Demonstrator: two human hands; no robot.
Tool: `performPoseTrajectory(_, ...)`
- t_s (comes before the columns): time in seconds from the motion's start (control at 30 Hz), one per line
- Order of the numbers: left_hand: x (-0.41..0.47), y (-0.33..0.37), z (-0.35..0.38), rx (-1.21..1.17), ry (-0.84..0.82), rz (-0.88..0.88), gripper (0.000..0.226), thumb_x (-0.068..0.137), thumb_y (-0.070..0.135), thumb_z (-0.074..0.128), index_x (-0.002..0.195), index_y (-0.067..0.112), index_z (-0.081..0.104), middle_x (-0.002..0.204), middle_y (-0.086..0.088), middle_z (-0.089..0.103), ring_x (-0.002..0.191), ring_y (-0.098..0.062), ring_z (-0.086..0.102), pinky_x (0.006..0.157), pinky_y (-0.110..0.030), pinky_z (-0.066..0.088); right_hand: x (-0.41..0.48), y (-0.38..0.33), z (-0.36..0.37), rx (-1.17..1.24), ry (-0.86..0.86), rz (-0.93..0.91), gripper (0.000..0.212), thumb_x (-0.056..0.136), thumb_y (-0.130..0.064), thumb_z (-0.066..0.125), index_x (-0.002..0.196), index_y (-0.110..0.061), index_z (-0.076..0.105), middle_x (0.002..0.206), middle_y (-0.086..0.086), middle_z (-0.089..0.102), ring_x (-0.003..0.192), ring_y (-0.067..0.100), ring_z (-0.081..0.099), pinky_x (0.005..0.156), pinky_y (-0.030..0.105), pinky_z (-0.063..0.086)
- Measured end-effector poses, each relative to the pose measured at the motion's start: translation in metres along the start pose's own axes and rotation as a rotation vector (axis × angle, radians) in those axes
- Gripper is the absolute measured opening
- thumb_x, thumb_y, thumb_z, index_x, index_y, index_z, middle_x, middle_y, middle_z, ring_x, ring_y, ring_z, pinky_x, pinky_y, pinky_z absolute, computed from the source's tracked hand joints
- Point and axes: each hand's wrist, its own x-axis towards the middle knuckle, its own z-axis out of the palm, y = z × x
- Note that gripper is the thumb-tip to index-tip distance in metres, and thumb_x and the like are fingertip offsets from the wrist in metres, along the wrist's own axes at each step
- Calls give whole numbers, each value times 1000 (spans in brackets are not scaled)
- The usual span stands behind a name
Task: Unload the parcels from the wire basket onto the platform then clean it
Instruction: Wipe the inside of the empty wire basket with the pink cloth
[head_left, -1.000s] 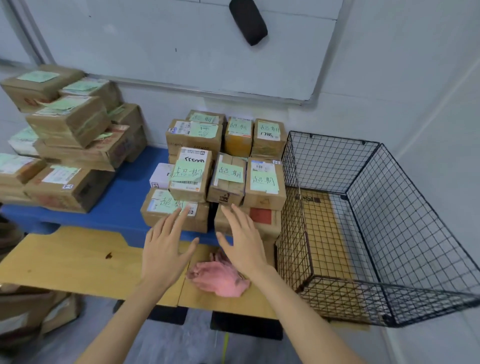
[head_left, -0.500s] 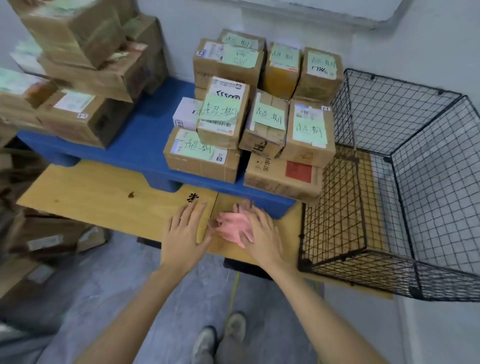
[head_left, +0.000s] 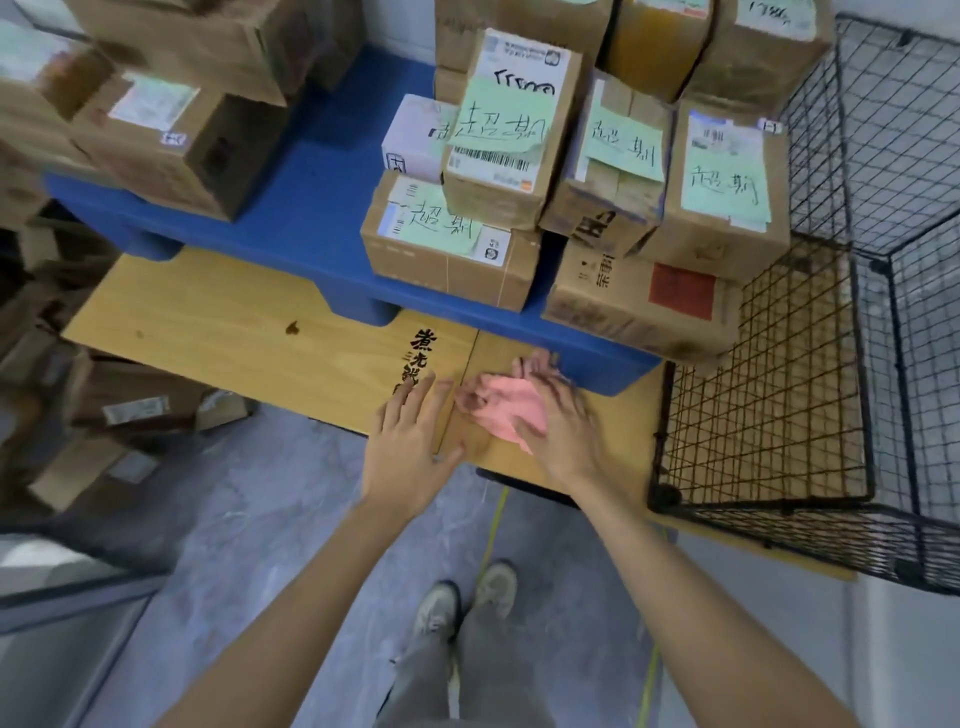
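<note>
Head view: on the wooden tabletop (head_left: 234, 322), the wire basket (head_left: 763, 500) stands at your right, beside the blue platform (head_left: 322, 208) stacked with parcels (head_left: 452, 244). Your left hand (head_left: 405, 447) rests flat on the tabletop, fingers straight; your right hand (head_left: 561, 436) lays spread, blurred fingers on the pink cloth (head_left: 498, 405).
</note>
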Motion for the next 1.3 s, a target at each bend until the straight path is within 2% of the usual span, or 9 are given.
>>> performPoseTrajectory(0.13, 3, 0, 3, -39, 8, -7, 70, 82, 52, 45, 145, 21, 45, 147, -4, 49, 134, -30, 42, 104, -46, 37, 6, 1, 8, -2, -5, 28, 75, 86, -38, 72, 152, -26, 37, 155, 1, 36, 141, 28, 32, 114, 45, 30)
performPoseTrajectory(0.3, 2, 1, 5, -77, 14, -18, 69, 83, 50, 44, 147, 24, 42, 148, -2, 47, 137, -29, 39, 108, -45, 34, 2, -1, 18, -97, 7, 42, 54, 86, -43, 69, 134, -24, 53, 143, 2, 44, 138, 29, 36, 102, 50, 42)
performPoseTrajectory(0.53, -3, 1, -5, -94, 19, -8, 67, 84, 51, 44, 147, 27, 40, 148, 1, 47, 136, -26, 38, 108, -37, 27, -4, -32, 13, -211, -23, -23, 71, 90, -19, 67, 148, -44, 33, 143, -6, 46, 122, 25, 47, 78, 41, 54)
performPoseTrajectory(0.7, -2, -1, -30, -67, 39, 39, 69, 84, 49, 46, 148, 25, 39, 151, 1, 43, 139, -25, 35, 111, -42, 31, -8, -49, -15, -3, -60, 10, 63, 96, -20, 61, 148, -44, 35, 147, 0, 44, 123, 29, 55, 87, 42, 53)
performPoseTrajectory(0.77, -1, 0, -44, -70, 47, 46, 71, 83, 49, 46, 149, 24, 39, 153, 0, 40, 141, -26, 33, 111, -43, 31, -17, -58, -32, 79, -14, 19, 62, 95, -17, 61, 148, -41, 37, 140, 1, 49, 120, 28, 56, 87, 39, 49)
performPoseTrajectory(0.83, 1, 4, -60, -75, 70, 56, 73, 82, 54, 37, 148, 25, 39, 154, 1, 39, 141, -25, 32, 109, -42, 30, -29, -70, -53, 196, 54, 23, 66, 94, -13, 60, 149, -40, 36, 135, 2, 52, 119, 28, 57, 87, 37, 48)
performPoseTrajectory(1.03, 8, 20, -100, -46, 189, 162, 71, 87, 55, 41, 151, 27, 34, 156, 2, 37, 143, -23, 31, 110, -44, 33, -75, -114, -142, 461, 221, -22, 74, 92, -10, 57, 150, -43, 26, 147, -7, 47, 134, 16, 43, 88, 31, 36)
performPoseTrajectory(1.2, 14, 60, -120, -101, 232, 291, 72, 87, 53, 44, 153, 30, 30, 157, 5, 35, 146, -21, 26, 112, -44, 29, -111, -124, -201, 428, 555, -71, 68, 84, -5, 63, 141, -36, 41, 133, -9, 56, 117, 8, 50, 92, 35, 46)
performPoseTrajectory(1.3, 14, 94, -123, -153, 246, 372, 71, 87, 54, 43, 153, 30, 30, 157, 6, 33, 146, -20, 26, 113, -44, 28, -135, -114, -231, 436, 699, -52, 52, 86, -8, 63, 132, -31, 54, 117, -11, 57, 106, 7, 53, 89, 37, 49)
